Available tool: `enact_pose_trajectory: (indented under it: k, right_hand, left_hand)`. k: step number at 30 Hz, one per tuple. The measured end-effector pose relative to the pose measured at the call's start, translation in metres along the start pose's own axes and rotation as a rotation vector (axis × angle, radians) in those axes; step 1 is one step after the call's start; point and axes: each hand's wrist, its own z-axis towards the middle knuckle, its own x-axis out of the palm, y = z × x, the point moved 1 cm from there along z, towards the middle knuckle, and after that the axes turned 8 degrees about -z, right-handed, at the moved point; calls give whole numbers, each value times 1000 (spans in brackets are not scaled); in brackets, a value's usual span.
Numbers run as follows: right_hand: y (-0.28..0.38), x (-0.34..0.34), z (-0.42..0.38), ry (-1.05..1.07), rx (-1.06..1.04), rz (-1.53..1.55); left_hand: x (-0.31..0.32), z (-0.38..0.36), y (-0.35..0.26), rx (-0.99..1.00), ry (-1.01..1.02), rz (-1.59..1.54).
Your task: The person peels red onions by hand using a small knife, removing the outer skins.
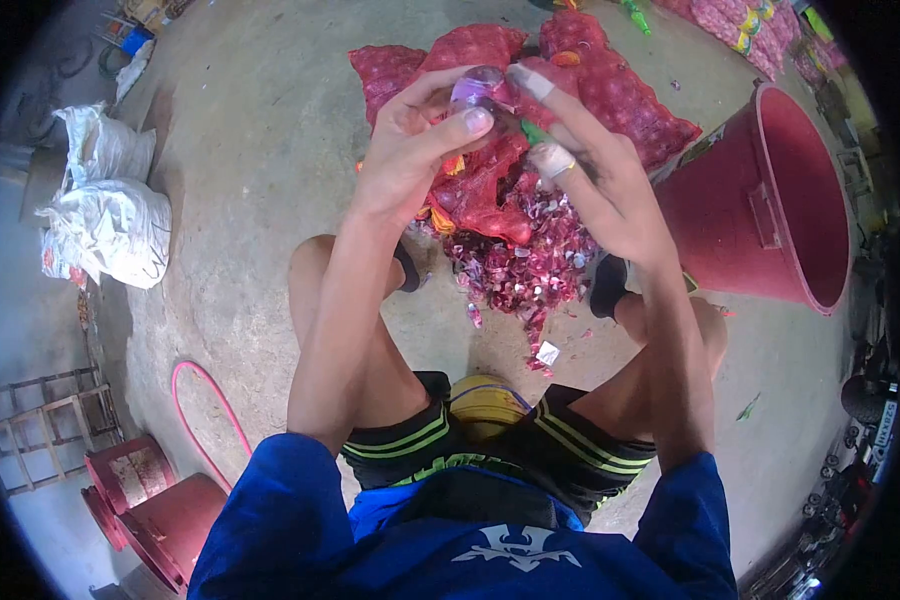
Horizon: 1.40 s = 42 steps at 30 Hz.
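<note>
A purple onion (473, 90) is held up between the fingers and thumb of my left hand (405, 140). Close beside it is my right hand (600, 170), with white wraps on its thumb and a finger and something green, perhaps a knife handle (533, 132), at its fingertips. Motion blurs the right fingers. Below both hands lies a heap of red onion skins (530, 260) on the floor, with a red net bag of onions (485, 205) against it. Behind stand more full net bags (610, 90).
A large red bin (710, 200) lies tipped at the right. White sacks (120, 230) stand at the left. A pink hose (195, 365) curves over the floor near red buckets (175, 510). A yellow ball-like object (485, 405) is between my legs.
</note>
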Motion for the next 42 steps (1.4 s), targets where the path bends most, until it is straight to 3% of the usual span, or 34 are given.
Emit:
enact_pose_trajectory:
  k: [3,8,12,14,15,16,18,22,26,34,39,42]
  right_hand:
    - [-1,2,3,1,-18,-13]
    - [-7,9,9,-159,-244,-132]
    - [-9,6,9,-181,-251,-265]
    - [-21,5,14,-276,-189,-348]
    - [-23,3,20,-349,-286,-326]
    - [-22,-1,16,-350,-276,-337]
    - [-19,-8,10,-208,93,-88]
    - [-3,-7,4,-48,-45,68]
    - [-11,6,5,-83,-177,1]
    - [-10,11,6,-117,-199,-65]
    - [-19,6,7,-134,-185,-176]
    - [-17,5,8,-163,-280,-200]
  left_hand:
    - [-1,0,3,-40,14,-49]
    - [-3,1,6,-83,-18,-40]
    - [-3,-2,5,-78,-3,-22]
    - [-1,-4,6,-115,30,-20]
    - [2,-7,8,-104,72,-15]
    - [6,-8,12,-94,117,-14]
    - [12,-8,13,-105,92,-11]
    - [9,-5,12,-82,20,-11]
    - [10,-3,14,-12,-21,-30]
    - [18,-1,12,146,-118,60]
    - [17,0,12,131,-125,97]
    - [19,-1,12,107,-120,90]
